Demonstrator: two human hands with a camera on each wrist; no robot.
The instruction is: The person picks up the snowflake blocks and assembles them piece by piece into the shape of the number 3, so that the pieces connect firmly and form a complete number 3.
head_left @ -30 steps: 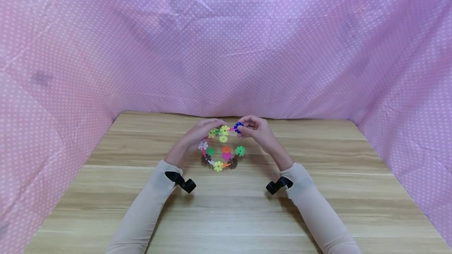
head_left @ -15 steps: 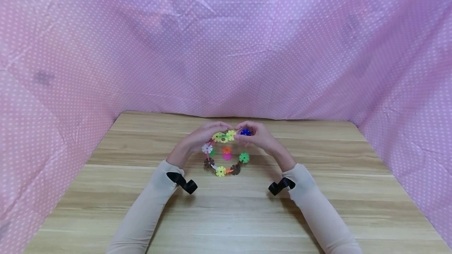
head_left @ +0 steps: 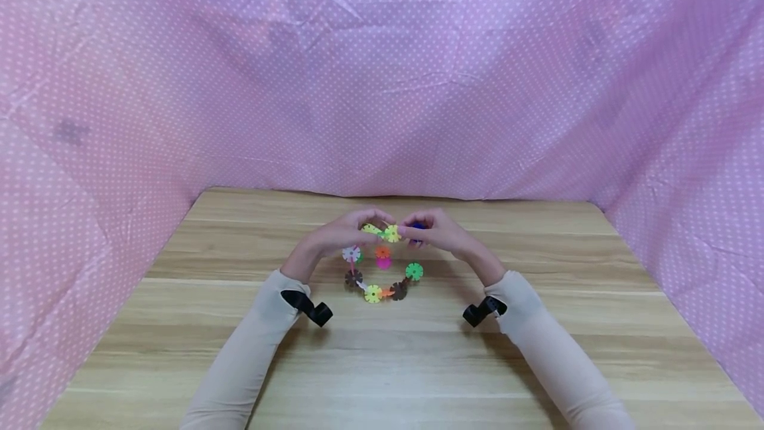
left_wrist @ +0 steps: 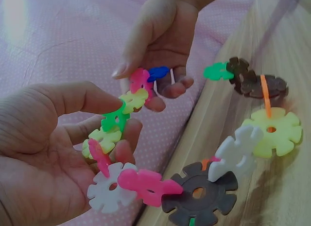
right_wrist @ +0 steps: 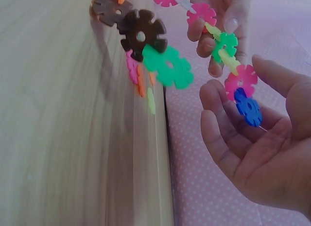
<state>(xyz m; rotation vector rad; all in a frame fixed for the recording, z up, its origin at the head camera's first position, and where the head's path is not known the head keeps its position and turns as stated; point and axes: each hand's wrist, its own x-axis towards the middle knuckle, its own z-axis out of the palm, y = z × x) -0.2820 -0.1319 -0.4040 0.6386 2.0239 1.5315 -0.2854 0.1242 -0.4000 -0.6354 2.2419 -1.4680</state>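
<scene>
When checked from the head view, the left hand (head_left: 343, 232) and the right hand (head_left: 438, 231) were close together above the wooden table (head_left: 382, 363), with the chain (head_left: 353, 277) of slotted discs between them. It formed an open loop toward the person, its free end a green end disc (head_left: 414, 271). An orange disc (head_left: 382, 253) and a magenta disc (head_left: 384, 263) lay within the loop's outline. A dotted pink curtain (head_left: 382, 71) was behind the table.

From the left wrist, the left thumb and fingers were noted gripping the chain at a bright green disc (left_wrist: 115, 120). Whether the loop's near side touched the table could not be determined.

From the right wrist, the right thumb and fingers were narrowed about a pink disc (right_wrist: 241, 80). Joined to it, a blue disc (right_wrist: 249, 108) sat before the palm.
</scene>
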